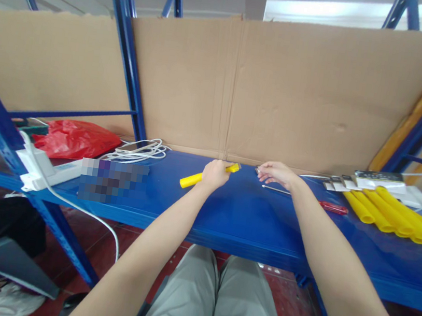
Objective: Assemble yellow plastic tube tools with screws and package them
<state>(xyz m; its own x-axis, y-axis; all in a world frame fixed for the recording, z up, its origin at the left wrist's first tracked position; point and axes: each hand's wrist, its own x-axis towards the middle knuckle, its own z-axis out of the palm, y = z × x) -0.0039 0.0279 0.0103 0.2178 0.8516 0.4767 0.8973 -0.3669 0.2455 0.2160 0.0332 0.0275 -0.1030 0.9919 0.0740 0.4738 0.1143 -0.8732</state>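
My left hand [214,175] is closed around a yellow tube [191,180], which sticks out on both sides of the fist. The tube's right end is partly hidden by my fingers and looks cut or fitted with something small. My right hand [277,174] is raised just above the blue shelf, its thumb and fingers pinched at a tiny dark piece [257,169] too small to name. A screwdriver with a red handle [333,207] lies beneath my right wrist, its metal shaft pointing left.
Several yellow tubes [395,215] lie at the right beside small boxes [379,176]. On the left are a red plastic bag [76,139], a coiled white cable [141,152] and a white power strip [42,168]. Cardboard [302,92] backs the blue shelf [241,225]. Another person's hand shows far left.
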